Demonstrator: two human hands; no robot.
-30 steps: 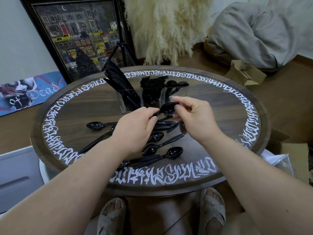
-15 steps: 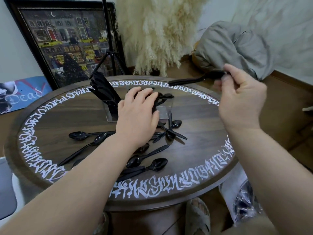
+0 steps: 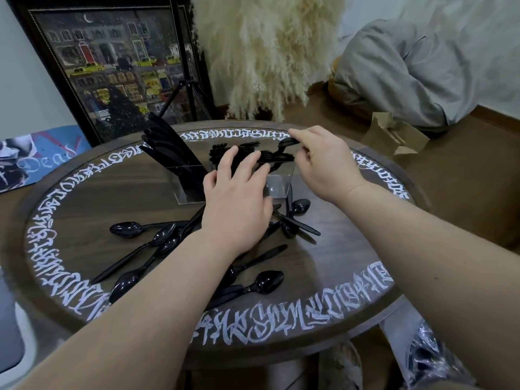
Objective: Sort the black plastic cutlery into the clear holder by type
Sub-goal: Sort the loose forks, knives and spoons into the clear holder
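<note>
Head view: my right hand (image 3: 323, 161) pinched a black spoon (image 3: 285, 142) between thumb and fingertips, directly over the right compartment of the clear holder (image 3: 277, 181). My left hand (image 3: 237, 198), fingers straight, rested against the holder's front wall and held nothing. The holder stood toward the table's (image 3: 351, 249) far edge; knives (image 3: 166, 149) filled its left compartment. Loose spoons (image 3: 267, 281) lay scattered toward the near edge.

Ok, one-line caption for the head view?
Right hand lowers a black plastic spoon into the clear acrylic holder, steadied by the left hand.
</note>
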